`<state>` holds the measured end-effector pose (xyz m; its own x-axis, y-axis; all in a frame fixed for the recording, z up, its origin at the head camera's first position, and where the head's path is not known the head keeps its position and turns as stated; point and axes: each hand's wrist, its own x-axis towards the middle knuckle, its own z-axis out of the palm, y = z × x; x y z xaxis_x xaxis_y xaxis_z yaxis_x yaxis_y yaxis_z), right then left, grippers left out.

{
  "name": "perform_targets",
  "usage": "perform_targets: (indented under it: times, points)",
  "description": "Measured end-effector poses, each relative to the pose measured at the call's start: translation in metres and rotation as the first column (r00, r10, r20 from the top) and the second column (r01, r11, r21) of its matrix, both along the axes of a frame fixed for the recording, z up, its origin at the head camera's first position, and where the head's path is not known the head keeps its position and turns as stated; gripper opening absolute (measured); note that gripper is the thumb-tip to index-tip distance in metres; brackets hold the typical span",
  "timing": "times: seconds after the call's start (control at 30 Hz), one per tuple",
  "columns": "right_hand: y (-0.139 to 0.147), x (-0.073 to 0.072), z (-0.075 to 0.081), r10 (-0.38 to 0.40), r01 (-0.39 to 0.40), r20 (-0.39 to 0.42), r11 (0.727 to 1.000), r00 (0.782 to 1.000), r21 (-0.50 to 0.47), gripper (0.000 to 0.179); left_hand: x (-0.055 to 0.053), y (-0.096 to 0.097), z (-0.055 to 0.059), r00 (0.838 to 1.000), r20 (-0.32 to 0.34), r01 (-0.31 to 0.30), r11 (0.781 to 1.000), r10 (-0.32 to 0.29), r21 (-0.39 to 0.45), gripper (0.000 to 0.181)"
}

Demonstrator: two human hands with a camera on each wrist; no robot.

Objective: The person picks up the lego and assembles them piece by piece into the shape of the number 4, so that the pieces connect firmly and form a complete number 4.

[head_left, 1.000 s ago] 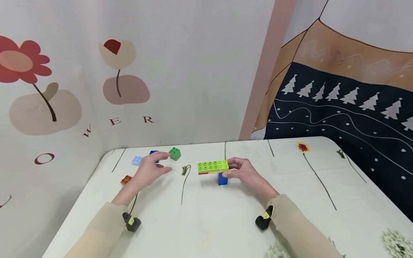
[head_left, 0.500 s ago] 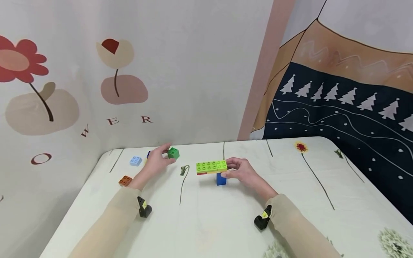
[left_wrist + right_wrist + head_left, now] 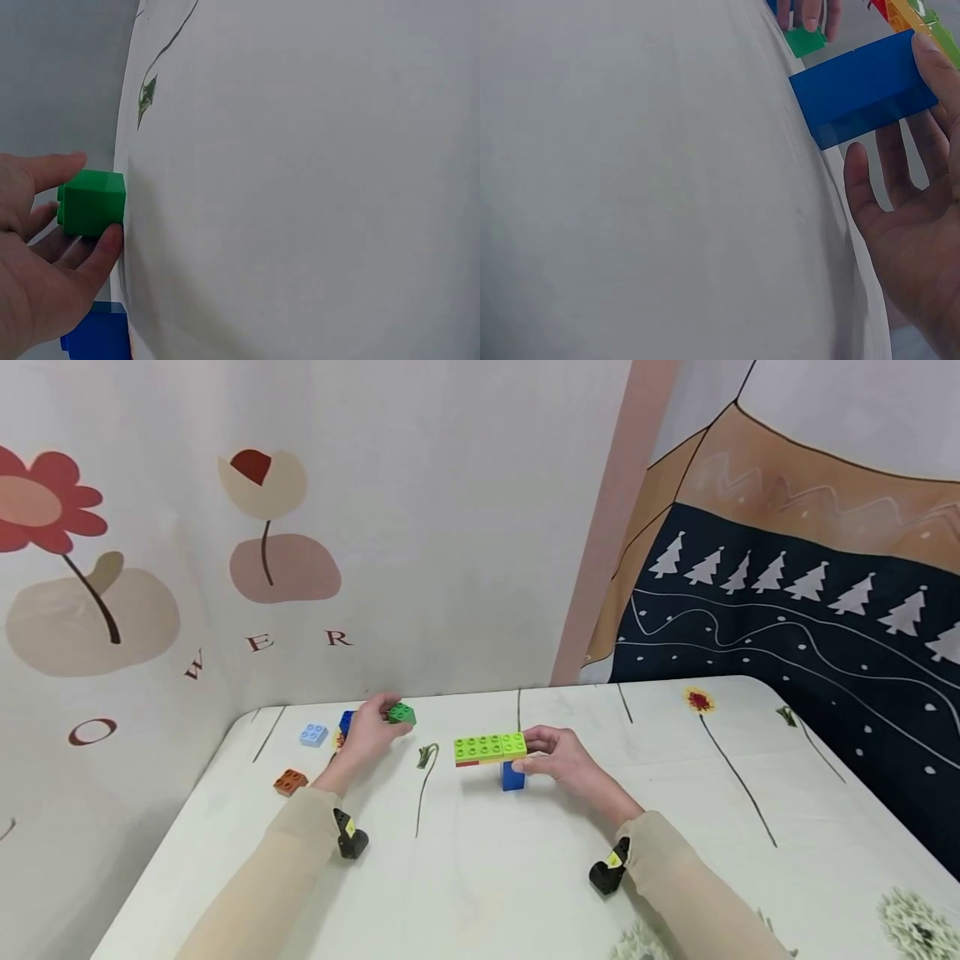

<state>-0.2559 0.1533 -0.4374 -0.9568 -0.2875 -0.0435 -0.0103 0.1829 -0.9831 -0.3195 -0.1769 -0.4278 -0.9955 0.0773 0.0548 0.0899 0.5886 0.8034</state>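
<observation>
In the head view my left hand [image 3: 371, 727] holds a green toy building brick [image 3: 401, 713] near the table's back edge. The left wrist view shows the thumb on one side of this green brick [image 3: 94, 202] and fingers on the other. At mid-table my right hand [image 3: 558, 760] grips the right end of a brick structure: lime-green bricks [image 3: 490, 747] over a red and orange layer, on a column of stacked blue bricks [image 3: 513, 777]. In the right wrist view the thumb presses against the blue column [image 3: 862, 90], which stands on the table.
Left of my left hand lie a light blue brick [image 3: 313, 735] and an orange-brown brick [image 3: 290, 782]. A dark blue brick [image 3: 347, 722] stands right behind that hand. The white tablecloth [image 3: 465, 877] has printed flowers, and a curtain hangs along the back edge.
My left hand has reached forward and right to the green brick and closed its fingers around it. The right hand keeps its grip on the structure.
</observation>
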Motion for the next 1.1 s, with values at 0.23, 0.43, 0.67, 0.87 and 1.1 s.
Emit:
perform_targets:
  times: [0.23, 0.43, 0.67, 0.87, 1.1]
  points:
    - [-0.001, -0.001, 0.000, 0.010, -0.010, -0.008, 1.000, 1.000, -0.004, 0.040, -0.002, -0.001, -0.003, 1.000, 0.019, -0.022, 1.000, 0.021, 0.005, 0.056]
    - [-0.001, 0.000, 0.000, 0.003, -0.003, -0.005, 1.000, 1.000, -0.003, 0.040, -0.001, 0.001, -0.003, 1.000, 0.017, -0.022, 1.000, 0.022, -0.006, 0.051]
    - [-0.001, 0.000, 0.000, 0.008, -0.008, -0.005, 1.000, 1.000, -0.005, 0.040, 0.002, -0.001, -0.002, 1.000, 0.003, 0.022, 0.999, -0.022, -0.033, 0.047]
    - [-0.001, 0.000, -0.001, 0.012, -0.012, -0.010, 1.000, 1.000, -0.004, 0.040, 0.008, -0.006, -0.003, 0.998, 0.018, 0.056, 0.998, -0.055, -0.028, 0.047]
    - [0.000, 0.000, -0.003, 0.002, -0.002, -0.003, 1.000, 1.000, 0.009, 0.040, 0.019, -0.006, 0.003, 0.999, 0.026, 0.045, 0.999, -0.045, -0.010, 0.049]
